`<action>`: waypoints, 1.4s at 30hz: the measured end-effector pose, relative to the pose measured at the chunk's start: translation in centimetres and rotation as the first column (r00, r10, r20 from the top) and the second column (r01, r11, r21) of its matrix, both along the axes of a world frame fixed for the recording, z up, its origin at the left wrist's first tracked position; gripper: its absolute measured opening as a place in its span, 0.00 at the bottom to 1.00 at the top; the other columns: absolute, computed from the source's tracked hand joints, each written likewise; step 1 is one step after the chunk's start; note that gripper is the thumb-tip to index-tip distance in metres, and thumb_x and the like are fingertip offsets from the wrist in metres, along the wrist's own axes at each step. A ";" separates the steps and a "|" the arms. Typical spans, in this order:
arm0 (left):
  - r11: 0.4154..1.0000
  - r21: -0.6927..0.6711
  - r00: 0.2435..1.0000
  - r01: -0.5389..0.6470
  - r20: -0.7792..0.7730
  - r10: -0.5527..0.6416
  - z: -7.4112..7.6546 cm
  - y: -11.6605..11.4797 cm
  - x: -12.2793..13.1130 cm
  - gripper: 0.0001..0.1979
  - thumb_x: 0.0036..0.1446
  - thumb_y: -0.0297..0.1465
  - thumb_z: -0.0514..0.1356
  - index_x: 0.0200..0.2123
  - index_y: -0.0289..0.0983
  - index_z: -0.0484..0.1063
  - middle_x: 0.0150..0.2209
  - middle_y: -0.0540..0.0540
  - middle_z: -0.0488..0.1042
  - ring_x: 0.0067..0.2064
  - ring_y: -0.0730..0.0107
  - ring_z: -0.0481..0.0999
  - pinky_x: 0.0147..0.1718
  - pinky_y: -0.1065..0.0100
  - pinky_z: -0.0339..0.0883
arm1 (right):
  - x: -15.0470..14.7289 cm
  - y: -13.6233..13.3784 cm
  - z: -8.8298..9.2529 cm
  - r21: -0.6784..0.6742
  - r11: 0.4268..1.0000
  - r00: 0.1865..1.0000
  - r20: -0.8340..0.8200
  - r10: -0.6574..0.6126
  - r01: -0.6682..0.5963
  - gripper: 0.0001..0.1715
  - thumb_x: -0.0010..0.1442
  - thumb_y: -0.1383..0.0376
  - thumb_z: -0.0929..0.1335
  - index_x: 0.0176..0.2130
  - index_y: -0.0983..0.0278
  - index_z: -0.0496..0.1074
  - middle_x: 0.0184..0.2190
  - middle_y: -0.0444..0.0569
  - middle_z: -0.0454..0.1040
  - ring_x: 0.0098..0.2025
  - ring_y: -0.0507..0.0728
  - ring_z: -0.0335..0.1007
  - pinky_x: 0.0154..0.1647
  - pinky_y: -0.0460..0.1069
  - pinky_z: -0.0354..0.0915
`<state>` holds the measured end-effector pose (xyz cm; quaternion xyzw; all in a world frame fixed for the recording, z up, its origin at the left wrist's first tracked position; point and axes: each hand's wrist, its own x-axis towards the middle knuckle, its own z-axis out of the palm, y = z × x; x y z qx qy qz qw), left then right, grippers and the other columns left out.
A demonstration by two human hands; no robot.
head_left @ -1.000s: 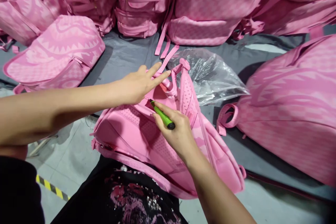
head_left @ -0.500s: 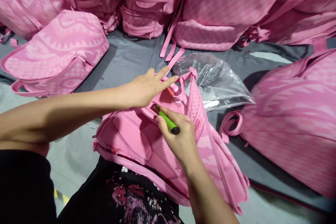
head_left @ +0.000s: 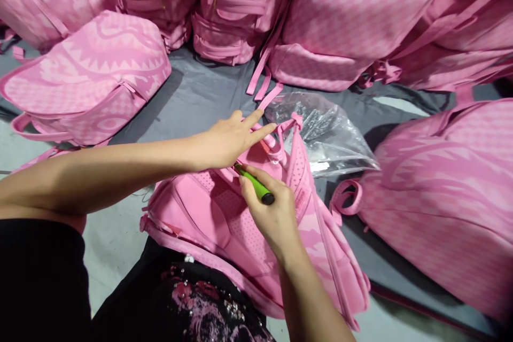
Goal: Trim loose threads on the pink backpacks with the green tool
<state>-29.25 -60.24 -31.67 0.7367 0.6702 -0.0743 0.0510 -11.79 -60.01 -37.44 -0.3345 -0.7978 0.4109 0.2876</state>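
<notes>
A pink backpack (head_left: 236, 219) lies back side up across my lap and the table's edge, its dotted padding and straps showing. Near its top, my left hand (head_left: 230, 139) presses on the straps, two fingers stretched out and spread; the thumb is hidden. My right hand (head_left: 272, 211) is closed around a green pen-like tool with a black end (head_left: 258, 186). The tool's dark tip points at the bag's top just below my left hand, and what it touches is too small to make out. Beyond my hands, a clear plastic bag (head_left: 328, 128) lies beside the backpack's top loop.
Several pink backpacks (head_left: 356, 26) stand in a row at the back. Another patterned backpack (head_left: 92, 75) lies on the left, and a large one (head_left: 444, 197) sits close on the right. Dark grey cloth (head_left: 192, 85) covers the table.
The view has shifted slightly, so the surroundings sit a little lower. My left hand stays spread on the straps, and my right hand keeps the green tool in nearly the same place.
</notes>
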 end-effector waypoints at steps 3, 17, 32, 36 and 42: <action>1.000 -0.010 1.000 -0.002 0.004 0.002 0.0 0.0 0.0 0.46 0.55 0.17 0.54 0.74 0.43 0.41 0.74 0.33 0.41 0.61 0.44 0.64 0.44 0.58 0.72 | 0.1 0.0 0.1 0.001 1.000 1.000 0.008 -0.007 0.007 0.16 0.64 0.60 0.68 0.48 0.62 0.79 0.45 0.51 0.83 0.44 0.61 0.82 0.51 0.59 0.75; 1.000 -0.015 0.999 -0.018 0.039 0.019 -0.5 0.2 0.0 0.48 0.55 0.16 0.55 0.74 0.42 0.39 0.74 0.32 0.41 0.60 0.42 0.63 0.45 0.55 0.72 | 0.3 -0.2 -0.3 -0.032 0.997 0.997 0.045 -0.065 0.066 0.17 0.64 0.58 0.68 0.47 0.63 0.80 0.45 0.51 0.83 0.47 0.62 0.80 0.55 0.60 0.72; 1.000 0.017 1.000 -0.014 -0.006 0.014 -1.0 0.1 -0.6 0.48 0.54 0.16 0.55 0.74 0.45 0.41 0.74 0.37 0.43 0.60 0.45 0.65 0.46 0.57 0.73 | 5.4 4.6 3.0 0.041 0.940 0.899 -0.308 -0.312 0.340 0.12 0.66 0.64 0.64 0.43 0.61 0.77 0.48 0.51 0.80 0.52 0.58 0.77 0.56 0.56 0.70; 0.999 0.039 0.999 -0.038 -0.002 0.038 -1.1 0.0 -0.1 0.50 0.51 0.14 0.54 0.74 0.46 0.42 0.74 0.36 0.44 0.59 0.47 0.68 0.45 0.57 0.74 | 9.7 12.0 0.0 0.353 0.875 0.709 0.519 -0.478 0.331 0.20 0.66 0.67 0.60 0.54 0.64 0.73 0.46 0.55 0.79 0.47 0.59 0.78 0.48 0.51 0.70; 0.996 0.085 0.999 -0.035 -0.014 0.036 -1.1 0.0 0.2 0.49 0.50 0.16 0.55 0.73 0.46 0.44 0.74 0.37 0.46 0.58 0.47 0.68 0.43 0.54 0.77 | 6.9 19.0 -5.2 0.318 0.944 0.551 0.775 -0.310 0.085 0.21 0.65 0.58 0.67 0.49 0.71 0.76 0.44 0.66 0.78 0.43 0.68 0.79 0.41 0.54 0.70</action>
